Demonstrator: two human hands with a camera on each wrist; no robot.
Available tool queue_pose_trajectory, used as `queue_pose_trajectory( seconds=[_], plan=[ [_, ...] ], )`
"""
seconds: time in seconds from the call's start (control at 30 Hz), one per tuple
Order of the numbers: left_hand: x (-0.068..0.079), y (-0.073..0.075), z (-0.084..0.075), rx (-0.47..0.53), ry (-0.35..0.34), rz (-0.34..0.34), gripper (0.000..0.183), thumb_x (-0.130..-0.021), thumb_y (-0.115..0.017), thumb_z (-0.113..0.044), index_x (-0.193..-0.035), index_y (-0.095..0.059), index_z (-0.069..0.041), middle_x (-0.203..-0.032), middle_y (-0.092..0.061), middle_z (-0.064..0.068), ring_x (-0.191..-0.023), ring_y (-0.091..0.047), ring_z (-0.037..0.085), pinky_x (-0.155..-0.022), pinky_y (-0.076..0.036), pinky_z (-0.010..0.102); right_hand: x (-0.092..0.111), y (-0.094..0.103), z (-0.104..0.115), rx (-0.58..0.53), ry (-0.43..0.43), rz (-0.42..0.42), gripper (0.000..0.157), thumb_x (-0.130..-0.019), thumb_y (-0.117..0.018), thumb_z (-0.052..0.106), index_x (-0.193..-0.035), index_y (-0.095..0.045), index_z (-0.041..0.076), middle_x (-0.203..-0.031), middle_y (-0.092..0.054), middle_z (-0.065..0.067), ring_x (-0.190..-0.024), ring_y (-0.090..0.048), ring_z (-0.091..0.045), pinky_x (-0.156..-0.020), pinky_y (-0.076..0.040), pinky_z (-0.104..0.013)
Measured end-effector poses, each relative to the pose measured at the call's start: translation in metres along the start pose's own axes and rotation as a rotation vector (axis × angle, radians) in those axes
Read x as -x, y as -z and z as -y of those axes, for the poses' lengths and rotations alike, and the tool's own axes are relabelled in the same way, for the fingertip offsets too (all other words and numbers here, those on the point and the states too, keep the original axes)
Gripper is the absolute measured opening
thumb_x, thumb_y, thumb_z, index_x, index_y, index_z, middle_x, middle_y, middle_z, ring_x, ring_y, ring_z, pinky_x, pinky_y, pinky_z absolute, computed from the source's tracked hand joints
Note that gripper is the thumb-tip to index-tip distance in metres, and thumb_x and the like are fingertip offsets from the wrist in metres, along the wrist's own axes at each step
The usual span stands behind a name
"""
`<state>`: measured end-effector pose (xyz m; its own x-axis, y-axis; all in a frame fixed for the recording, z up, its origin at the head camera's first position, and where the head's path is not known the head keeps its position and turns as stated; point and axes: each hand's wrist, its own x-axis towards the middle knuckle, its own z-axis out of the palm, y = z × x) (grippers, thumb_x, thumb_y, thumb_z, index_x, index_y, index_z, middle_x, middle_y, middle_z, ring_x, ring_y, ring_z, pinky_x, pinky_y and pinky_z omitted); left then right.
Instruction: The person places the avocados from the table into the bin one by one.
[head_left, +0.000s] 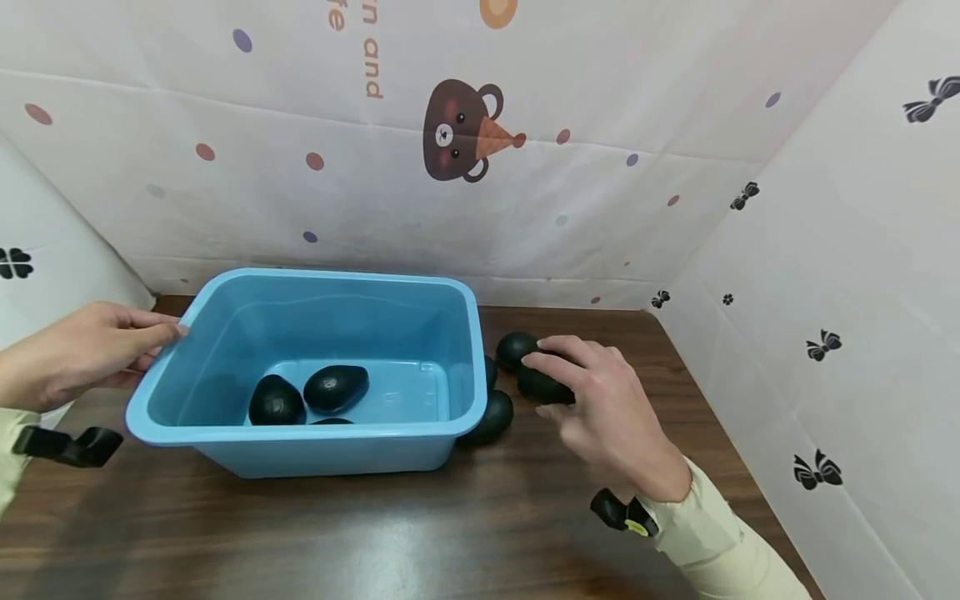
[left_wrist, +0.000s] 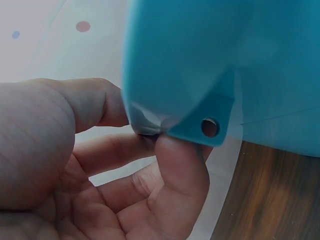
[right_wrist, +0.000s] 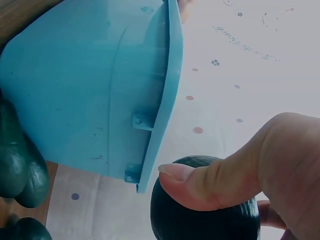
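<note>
My left hand (head_left: 97, 343) holds the left rim of a light blue plastic bin (head_left: 345, 455); in the left wrist view its thumb and fingers pinch the rim beside a small tab with a hole. Inside the bin lie dark green avocados: one avocado (head_left: 277, 402) at the left, another (head_left: 336, 388) beside it, and a sliver of a third (head_left: 332, 421) behind the front rim. Right of the bin, my right hand (head_left: 611, 408) grips an avocado (right_wrist: 200, 222), the thumb across its near side in the right wrist view. The hand partly covers this avocado in the head view.
Close by the held one sits another avocado (head_left: 515, 350). More avocados (head_left: 491, 418) lie against the bin's right side, partly hidden under its rim. A brown wooden table (head_left: 315, 533) carries everything. White printed sheets (head_left: 600, 233) rise at the back and both sides.
</note>
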<state>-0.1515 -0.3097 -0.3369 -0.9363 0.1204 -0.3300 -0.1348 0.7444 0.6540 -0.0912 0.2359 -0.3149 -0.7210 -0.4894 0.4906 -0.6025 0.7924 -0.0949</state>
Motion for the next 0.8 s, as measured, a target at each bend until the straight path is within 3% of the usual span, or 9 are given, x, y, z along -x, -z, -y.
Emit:
queue_pose_trajectory(
  seconds=[0.8],
  plan=[
    [0.003,0.000,-0.004,-0.011,-0.014,-0.014,0.065,-0.115,-0.035,-0.033,-0.147,-0.035,0.023,-0.095,-0.074,0.011,-0.080,-0.072,0.022,-0.075,-0.067,0.049,-0.022,0.011,0.013,-0.016,0.017,0.007,0.055,-0.071,-0.094,0.007,-0.121,-0.076,0.020,-0.129,-0.069,-0.005,-0.110,-0.068,-0.029,-0.086,-0.056,-0.048]
  ],
)
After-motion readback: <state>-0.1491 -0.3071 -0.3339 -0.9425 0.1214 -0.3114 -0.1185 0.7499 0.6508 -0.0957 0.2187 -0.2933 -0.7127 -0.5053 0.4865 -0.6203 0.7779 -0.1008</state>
